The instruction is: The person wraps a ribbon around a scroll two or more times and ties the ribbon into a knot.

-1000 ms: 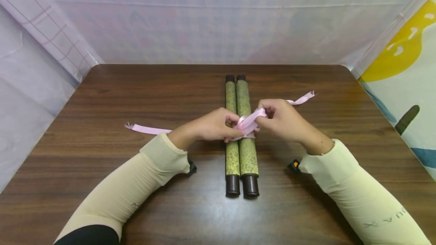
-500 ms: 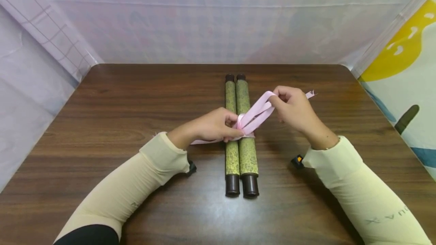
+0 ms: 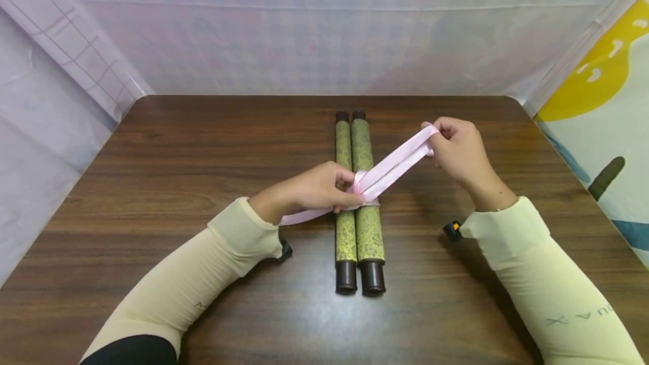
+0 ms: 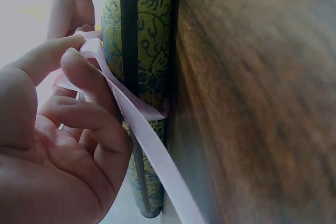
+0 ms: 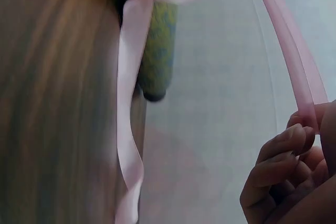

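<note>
left hand (image 3: pixel 321 186) grip pinches pink ribbon (image 3: pixel 398 156) at two rolls (image 3: pixel 370 235), side by side on counter (image 3: pixel 228 145). right hand (image 3: pixel 460 148) grip pinches ribbon's loop end, stretched out.

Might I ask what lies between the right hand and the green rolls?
In the head view, a pink ribbon spans from the green rolls to the right hand.

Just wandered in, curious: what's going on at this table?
Someone is working with a pink ribbon that passes across two green-patterned rolls lying side by side on a wooden table. The left hand pinches the ribbon over the rolls, while the right hand holds a doubled length of it out to the right. Whether it's knotted, I can't tell.
</note>
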The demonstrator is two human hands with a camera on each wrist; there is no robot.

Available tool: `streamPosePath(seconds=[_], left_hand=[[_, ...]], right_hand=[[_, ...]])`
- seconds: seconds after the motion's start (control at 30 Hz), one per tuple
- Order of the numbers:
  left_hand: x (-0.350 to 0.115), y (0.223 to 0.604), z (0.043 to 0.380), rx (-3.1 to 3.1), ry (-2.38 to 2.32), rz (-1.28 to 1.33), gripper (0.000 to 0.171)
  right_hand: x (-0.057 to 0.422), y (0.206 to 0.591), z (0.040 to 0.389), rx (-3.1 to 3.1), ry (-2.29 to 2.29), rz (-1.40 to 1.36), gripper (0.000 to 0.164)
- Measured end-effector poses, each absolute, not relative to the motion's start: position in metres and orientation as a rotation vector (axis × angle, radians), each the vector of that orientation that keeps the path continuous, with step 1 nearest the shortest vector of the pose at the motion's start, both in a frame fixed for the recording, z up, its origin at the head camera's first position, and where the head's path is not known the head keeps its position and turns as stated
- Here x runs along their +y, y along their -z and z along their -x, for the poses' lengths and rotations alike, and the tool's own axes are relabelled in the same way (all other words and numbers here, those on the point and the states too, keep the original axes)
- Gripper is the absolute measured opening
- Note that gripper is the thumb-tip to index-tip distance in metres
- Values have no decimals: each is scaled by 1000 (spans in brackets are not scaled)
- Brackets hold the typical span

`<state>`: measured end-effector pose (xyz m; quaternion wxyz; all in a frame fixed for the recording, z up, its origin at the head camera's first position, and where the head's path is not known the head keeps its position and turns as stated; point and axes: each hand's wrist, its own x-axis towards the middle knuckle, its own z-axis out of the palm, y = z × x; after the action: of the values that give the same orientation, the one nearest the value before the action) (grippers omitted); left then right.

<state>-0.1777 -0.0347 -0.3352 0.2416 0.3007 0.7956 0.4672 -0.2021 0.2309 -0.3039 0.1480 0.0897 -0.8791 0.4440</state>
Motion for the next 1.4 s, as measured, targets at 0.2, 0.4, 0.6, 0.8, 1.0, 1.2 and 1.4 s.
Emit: streamPosePath(seconds=[0.2, 0.4, 0.6, 0.8, 1.0, 1.2, 1.4], left_hand=[[-35, 335, 178, 2209, -1240, -852, 8], [-35, 336, 180, 2203, -1242, -885, 8], [-35, 335, 180, 2196, -1235, -879, 11], [-35, 335, 179, 2195, -1242, -875, 10], [-34, 337, 180, 2193, -1245, -875, 9], [-34, 337, 179, 2197, -1235, -879, 8], [-34, 336, 179, 2189, -1241, -895, 8]], right_hand=[[249, 298, 209, -2508, -1231, -133, 40], [259, 295, 213, -2506, -1199, -78, 42], [259, 300, 215, -2564, -1097, -151, 37], [254, 308, 213, -2837, -813, -446, 14], [248, 308, 206, -2997, -726, -717, 15], [231, 306, 195, -2870, -714, -1041, 18], [207, 305, 179, -2780, -872, -1247, 22]])
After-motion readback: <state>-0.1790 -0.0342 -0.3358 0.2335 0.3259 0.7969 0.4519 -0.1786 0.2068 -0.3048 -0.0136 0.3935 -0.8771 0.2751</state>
